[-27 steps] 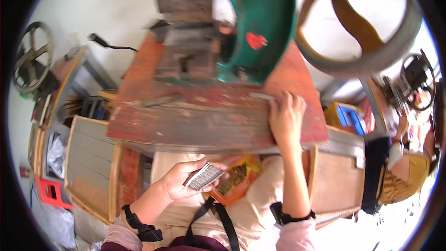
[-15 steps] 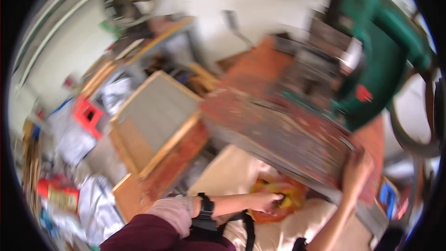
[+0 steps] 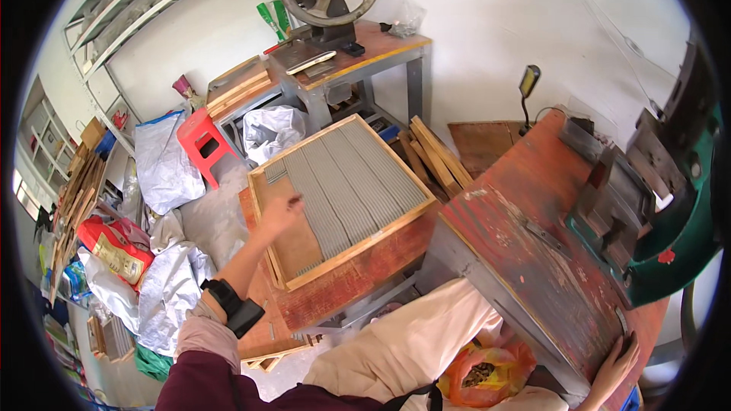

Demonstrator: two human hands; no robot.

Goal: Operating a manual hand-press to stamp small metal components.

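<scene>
The left hand (image 3: pixel 280 213) hovers, fingers loosely curled and empty, at the grey strips (image 3: pixel 346 183) in the wooden tray (image 3: pixel 358 242). Strips run toward one o'clock. The right hand (image 3: pixel 615 365) lies flat on the red surface (image 3: pixel 518 243)

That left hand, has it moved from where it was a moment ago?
Yes. The left hand left the lap beside the orange bag and reached out left to the wooden tray.

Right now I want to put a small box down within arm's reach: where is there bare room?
The red worktable is bare between its near edge and the green press. In the wooden tray a bare strip lies left of the grey rods, by the left hand. The floor left of the tray is crowded with bags. The right hand rests on the table's near corner.
</scene>
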